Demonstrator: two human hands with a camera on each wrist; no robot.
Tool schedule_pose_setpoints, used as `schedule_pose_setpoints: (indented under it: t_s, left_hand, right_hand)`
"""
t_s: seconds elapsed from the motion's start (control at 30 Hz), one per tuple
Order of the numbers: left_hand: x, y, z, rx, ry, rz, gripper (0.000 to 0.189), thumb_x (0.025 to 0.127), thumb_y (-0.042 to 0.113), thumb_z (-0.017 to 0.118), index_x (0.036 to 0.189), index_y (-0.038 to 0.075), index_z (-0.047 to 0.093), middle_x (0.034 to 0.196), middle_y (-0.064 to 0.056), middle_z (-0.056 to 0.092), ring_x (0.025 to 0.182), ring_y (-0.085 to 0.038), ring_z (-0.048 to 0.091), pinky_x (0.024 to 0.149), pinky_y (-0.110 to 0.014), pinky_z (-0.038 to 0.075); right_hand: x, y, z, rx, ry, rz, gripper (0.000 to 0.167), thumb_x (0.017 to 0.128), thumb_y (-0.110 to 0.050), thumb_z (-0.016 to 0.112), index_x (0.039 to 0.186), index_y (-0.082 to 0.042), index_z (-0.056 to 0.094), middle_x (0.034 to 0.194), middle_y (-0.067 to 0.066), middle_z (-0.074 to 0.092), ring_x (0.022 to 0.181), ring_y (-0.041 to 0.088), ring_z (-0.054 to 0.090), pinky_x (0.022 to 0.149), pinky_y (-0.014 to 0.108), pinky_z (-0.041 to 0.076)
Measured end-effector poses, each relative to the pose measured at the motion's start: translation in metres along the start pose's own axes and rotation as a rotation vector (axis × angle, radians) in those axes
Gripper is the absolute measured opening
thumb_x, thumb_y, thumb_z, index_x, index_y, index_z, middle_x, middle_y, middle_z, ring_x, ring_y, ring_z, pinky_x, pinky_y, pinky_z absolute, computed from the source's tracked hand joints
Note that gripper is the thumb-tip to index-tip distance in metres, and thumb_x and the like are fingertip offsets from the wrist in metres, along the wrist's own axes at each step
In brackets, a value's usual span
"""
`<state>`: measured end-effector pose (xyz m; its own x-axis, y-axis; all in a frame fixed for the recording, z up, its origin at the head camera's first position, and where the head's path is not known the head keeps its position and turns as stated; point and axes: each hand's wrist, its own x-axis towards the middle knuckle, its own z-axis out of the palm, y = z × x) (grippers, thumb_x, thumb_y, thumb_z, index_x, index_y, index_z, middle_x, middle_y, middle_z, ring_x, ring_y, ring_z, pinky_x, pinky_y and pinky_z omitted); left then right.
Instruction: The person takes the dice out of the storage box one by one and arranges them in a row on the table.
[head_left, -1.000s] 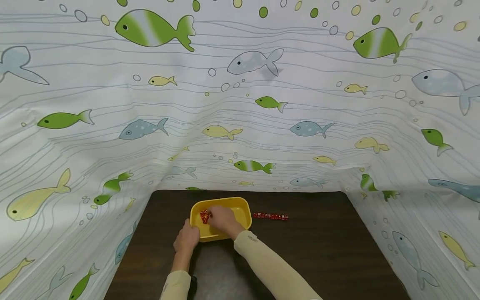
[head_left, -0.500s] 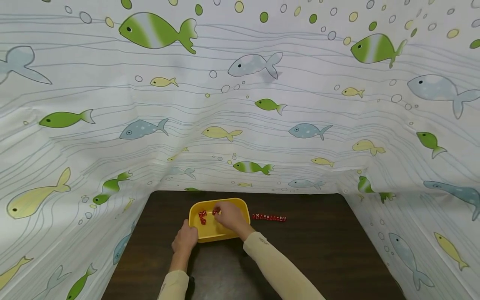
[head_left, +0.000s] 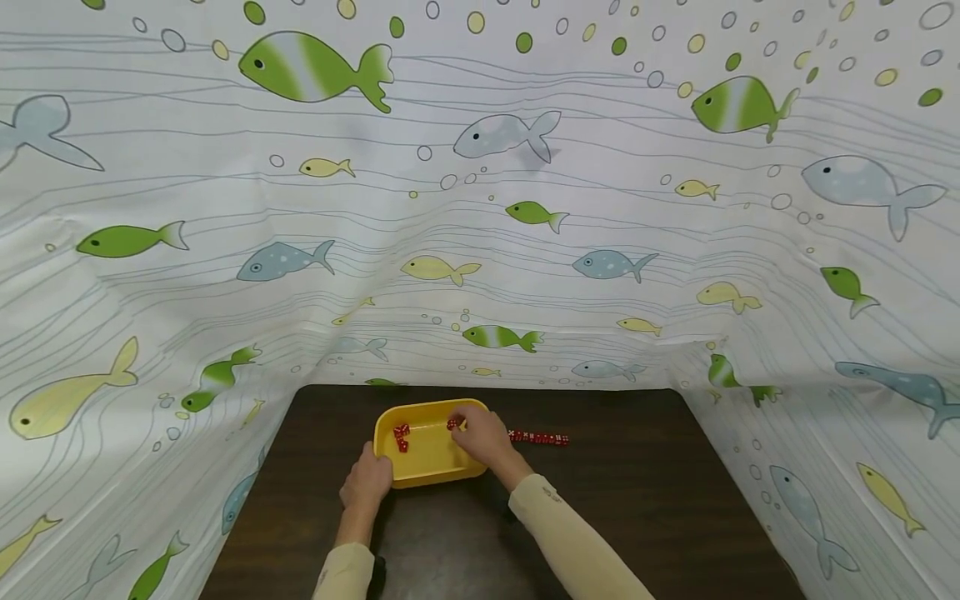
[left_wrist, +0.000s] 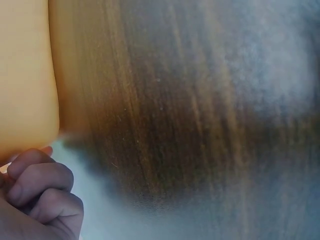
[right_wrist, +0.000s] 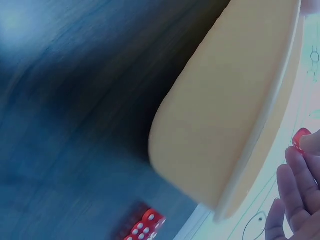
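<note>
A yellow plastic tub [head_left: 431, 457] stands on the dark wooden table, with several red dice [head_left: 402, 432] lying loose at its left end. My left hand [head_left: 367, 478] grips the tub's left rim; in the left wrist view the curled fingers [left_wrist: 46, 175] lie against the tub's outer wall [left_wrist: 27, 85]. Over the right part of the tub, my right hand [head_left: 483, 435] pinches a red die [right_wrist: 301, 140] between thumb and finger. In the right wrist view that die shows beyond the tub's rim [right_wrist: 257, 135].
Just right of the tub runs a straight row of red dice [head_left: 542, 437] with white pips, partly hidden by my right hand at its left end. Fish-patterned white sheeting [head_left: 525, 250] encloses the table [head_left: 637, 500] at the back and both sides.
My right hand has come away from the loose dice on the left and moved right across the tub, carrying a die. My left hand keeps its grip on the rim.
</note>
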<state>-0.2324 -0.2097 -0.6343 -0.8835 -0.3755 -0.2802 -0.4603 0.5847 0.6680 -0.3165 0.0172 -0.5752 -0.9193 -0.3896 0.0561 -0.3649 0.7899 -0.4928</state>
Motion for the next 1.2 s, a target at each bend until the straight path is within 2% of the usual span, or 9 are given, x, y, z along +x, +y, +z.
schedule_pose_setpoints:
  t_s: [0.17, 0.4, 0.63, 0.97, 1.2]
  left_hand:
    - [0.001, 0.0, -0.003, 0.005, -0.005, 0.002, 0.058, 0.102, 0.025, 0.033, 0.155, 0.001, 0.036, 0.114, -0.024, 0.062, 0.088, -0.036, 0.056, 0.084, -0.057, 0.045]
    - [0.002, 0.001, -0.003, 0.004, -0.017, 0.006, 0.059, 0.102, 0.025, 0.032, 0.156, 0.0, 0.035, 0.115, -0.025, 0.062, 0.089, -0.036, 0.056, 0.084, -0.057, 0.044]
    - [0.001, 0.003, -0.002, 0.002, -0.021, 0.0, 0.058, 0.103, 0.025, 0.032, 0.154, 0.0, 0.035, 0.112, -0.024, 0.061, 0.088, -0.036, 0.055, 0.083, -0.056, 0.043]
    - [0.001, 0.002, -0.002, -0.018, -0.022, -0.013, 0.054, 0.103, 0.025, 0.034, 0.151, 0.0, 0.037, 0.103, -0.02, 0.057, 0.086, -0.034, 0.053, 0.081, -0.05, 0.041]
    - [0.001, 0.003, -0.002, -0.018, -0.024, -0.01, 0.052, 0.103, 0.025, 0.033, 0.148, 0.0, 0.039, 0.1, -0.019, 0.056, 0.085, -0.034, 0.053, 0.08, -0.049, 0.04]
  right_hand:
    - [-0.002, 0.012, -0.008, 0.028, 0.021, 0.001, 0.02, 0.097, -0.023, 0.073, 0.116, -0.018, 0.078, 0.111, -0.002, 0.076, 0.094, 0.016, 0.066, 0.095, 0.045, 0.057]
    - [-0.004, 0.028, -0.02, 0.088, 0.047, 0.053, 0.023, 0.097, -0.023, 0.074, 0.119, -0.016, 0.076, 0.114, 0.001, 0.076, 0.094, 0.017, 0.065, 0.091, 0.041, 0.06]
    - [-0.009, 0.045, -0.034, 0.092, 0.115, 0.075, 0.024, 0.098, -0.022, 0.075, 0.121, -0.015, 0.077, 0.113, 0.003, 0.077, 0.089, 0.017, 0.066, 0.087, 0.039, 0.063]
    - [-0.018, 0.072, -0.048, 0.127, 0.184, 0.145, 0.022, 0.098, -0.022, 0.074, 0.12, -0.018, 0.076, 0.114, 0.003, 0.077, 0.096, 0.021, 0.067, 0.093, 0.046, 0.061]
    - [-0.028, 0.089, -0.056, 0.189, 0.221, 0.189, 0.021, 0.099, -0.02, 0.073, 0.119, -0.018, 0.076, 0.112, 0.003, 0.076, 0.094, 0.021, 0.066, 0.09, 0.046, 0.06]
